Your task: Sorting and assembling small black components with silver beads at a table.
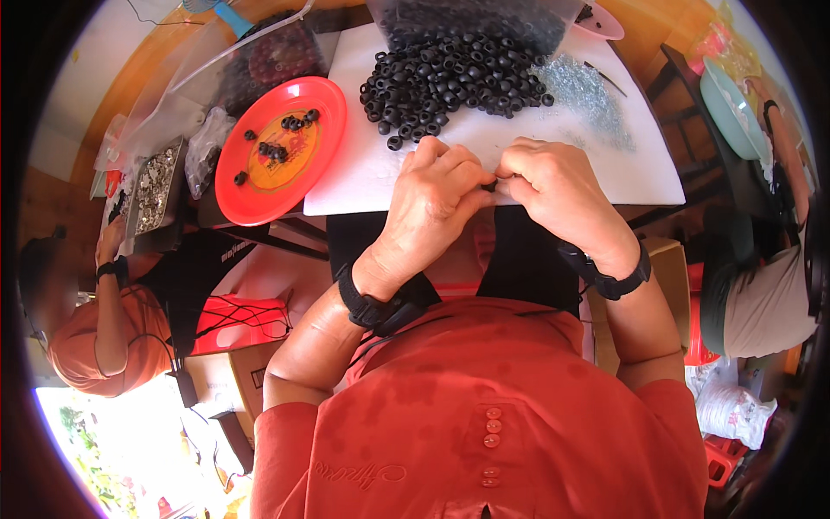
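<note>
My two hands meet over the near edge of the white tabletop (346, 186). A small black bead-like piece (489, 185) shows between their fingertips, mostly covered by them. My left hand (432, 195) is closed, its thumb and forefinger pinching the piece from the left. From the right, my right hand (558, 186) pinches at the same piece, fingers curled. Just beyond my hands lies a heap of black round pieces with holes (450, 82). Right of that heap spreads a pile of tiny clear bluish pieces (592, 99).
A red plate (328, 112) at the left holds several black pieces in small clusters. Behind the heap stands a clear plastic bin (553, 22). A tray of small metallic parts (177, 195) is farther left. People sit at both sides; a green basin (731, 112) stands at right.
</note>
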A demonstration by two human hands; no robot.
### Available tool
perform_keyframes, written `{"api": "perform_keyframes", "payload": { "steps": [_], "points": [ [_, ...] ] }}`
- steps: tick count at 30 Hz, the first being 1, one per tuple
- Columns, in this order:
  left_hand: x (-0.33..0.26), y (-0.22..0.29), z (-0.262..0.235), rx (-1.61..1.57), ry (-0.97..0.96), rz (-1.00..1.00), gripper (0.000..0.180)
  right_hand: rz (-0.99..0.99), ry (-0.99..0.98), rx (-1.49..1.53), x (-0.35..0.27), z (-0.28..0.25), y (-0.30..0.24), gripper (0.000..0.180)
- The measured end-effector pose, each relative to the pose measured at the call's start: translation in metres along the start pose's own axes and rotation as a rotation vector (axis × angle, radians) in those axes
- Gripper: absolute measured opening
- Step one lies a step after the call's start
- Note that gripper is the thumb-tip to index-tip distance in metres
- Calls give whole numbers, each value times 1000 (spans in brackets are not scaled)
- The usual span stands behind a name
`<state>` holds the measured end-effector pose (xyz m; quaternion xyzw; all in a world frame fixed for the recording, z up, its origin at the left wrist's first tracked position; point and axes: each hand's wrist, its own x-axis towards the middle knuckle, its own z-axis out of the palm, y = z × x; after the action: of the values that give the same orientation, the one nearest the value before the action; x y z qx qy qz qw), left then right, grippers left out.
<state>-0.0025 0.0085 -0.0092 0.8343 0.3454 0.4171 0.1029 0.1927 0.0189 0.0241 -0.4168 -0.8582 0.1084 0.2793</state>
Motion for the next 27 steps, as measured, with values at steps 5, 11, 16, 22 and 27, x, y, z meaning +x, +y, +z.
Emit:
{"api": "perform_keyframes", "payload": {
  "steps": [5,11,16,22,27],
  "points": [
    [10,-4,12,13,65,-8,15,7,65,-33,0,2,2,11],
    [13,-6,12,-49,29,-70,14,66,-10,-38,7,1,13,12],
    [18,-6,15,-96,-14,-86,13,280,-217,301,16,-11,20,10],
    [20,-9,17,-58,-50,-46,15,195,-174,263,17,-6,23,11],
    [19,-10,16,9,-52,-14,16,191,-220,200,22,-6,24,12]
  ]
}}
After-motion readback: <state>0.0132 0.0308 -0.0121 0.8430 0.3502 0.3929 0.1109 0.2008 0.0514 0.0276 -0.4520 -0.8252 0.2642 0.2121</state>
